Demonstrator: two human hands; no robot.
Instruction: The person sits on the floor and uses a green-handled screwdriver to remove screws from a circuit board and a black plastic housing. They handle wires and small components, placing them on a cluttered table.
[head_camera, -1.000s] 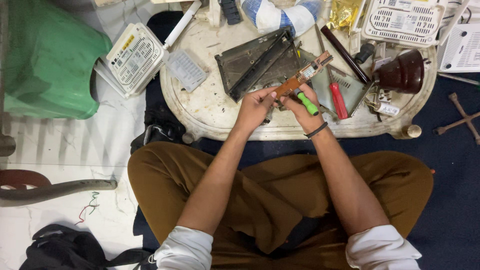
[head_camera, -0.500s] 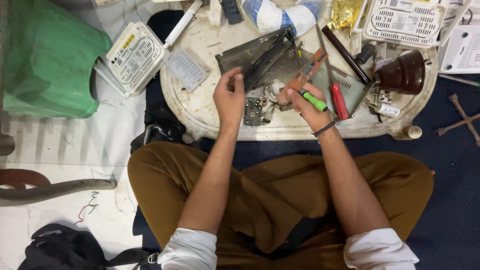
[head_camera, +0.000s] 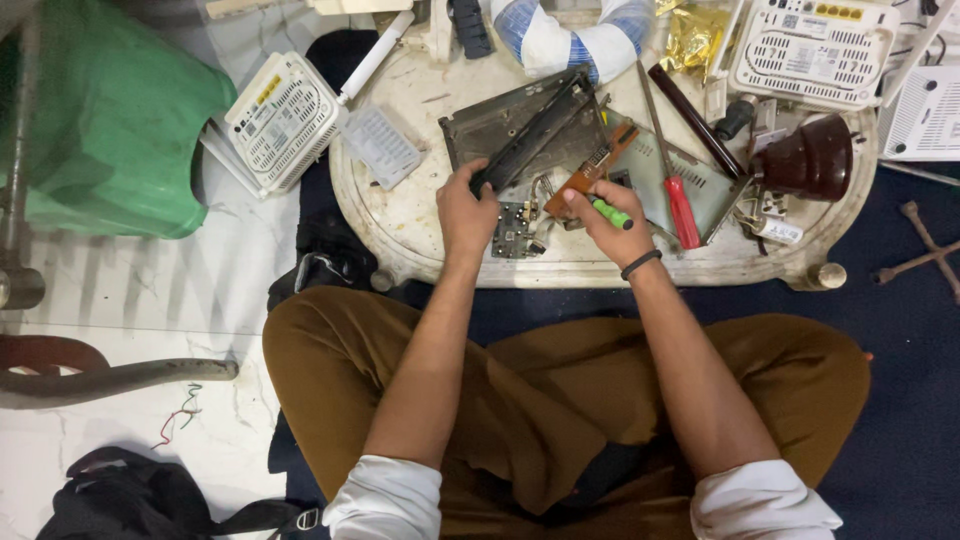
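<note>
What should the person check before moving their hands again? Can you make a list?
1. Left hand on the black metal part: ok, fingers rest on its end.
2. Right hand holding the brown board and green tool: ok.
3. Small circuit board between the hands: ok, lying flat on the table.
4. Red screwdriver out of the way: ok, beside the right hand.
5. Wires under the brown board free: cannot tell.

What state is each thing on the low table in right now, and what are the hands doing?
Left hand: gripping the black bar on the grey metal chassis.
Right hand: holding the brown circuit board and green-handled tool.
Small dark board: flat, untouched.
Red-handled screwdriver: lying loose.
</note>
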